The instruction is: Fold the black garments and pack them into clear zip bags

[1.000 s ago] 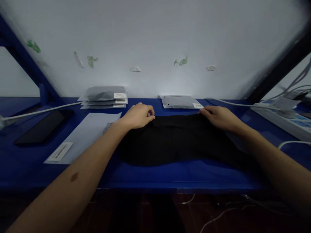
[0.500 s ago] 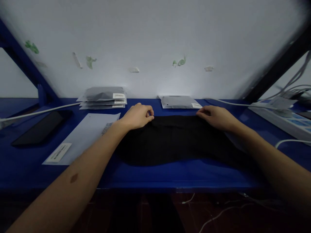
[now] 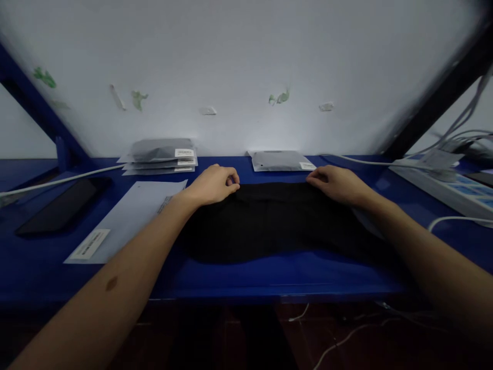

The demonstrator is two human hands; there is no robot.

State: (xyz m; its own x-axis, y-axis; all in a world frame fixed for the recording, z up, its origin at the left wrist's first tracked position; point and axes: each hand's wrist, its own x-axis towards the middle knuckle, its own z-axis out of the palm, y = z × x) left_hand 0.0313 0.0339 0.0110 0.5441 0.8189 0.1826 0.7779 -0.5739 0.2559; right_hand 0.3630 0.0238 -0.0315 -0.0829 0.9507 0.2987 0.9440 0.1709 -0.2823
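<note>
A black piece of cloth [image 3: 265, 221], probably a folded garment, lies spread across the blue table in front of me. Its exact kind cannot be made out in the dark. My left hand [image 3: 216, 184] pinches its far edge on the left, fingers curled. At the far right corner, my right hand [image 3: 334, 182] grips the same edge between thumb and fingers. A flat pale plastic mailer bag [image 3: 131, 210] with a white label lies left of the cloth, partly hidden by my left forearm. Part of another pale sheet shows beneath my right wrist.
Against the wall stand a stack of filled grey mailer bags [image 3: 162, 156] and a single filled bag [image 3: 281, 161]. A dark flat slab [image 3: 63, 205] lies at the left. White cables cross both sides, and a whitish box-like object [image 3: 442, 190] sits at the right on the blue table [image 3: 246, 285].
The view has shifted slightly, so everything sits a little further left. Both hands keep their hold on the black cloth, with hardly any movement.
</note>
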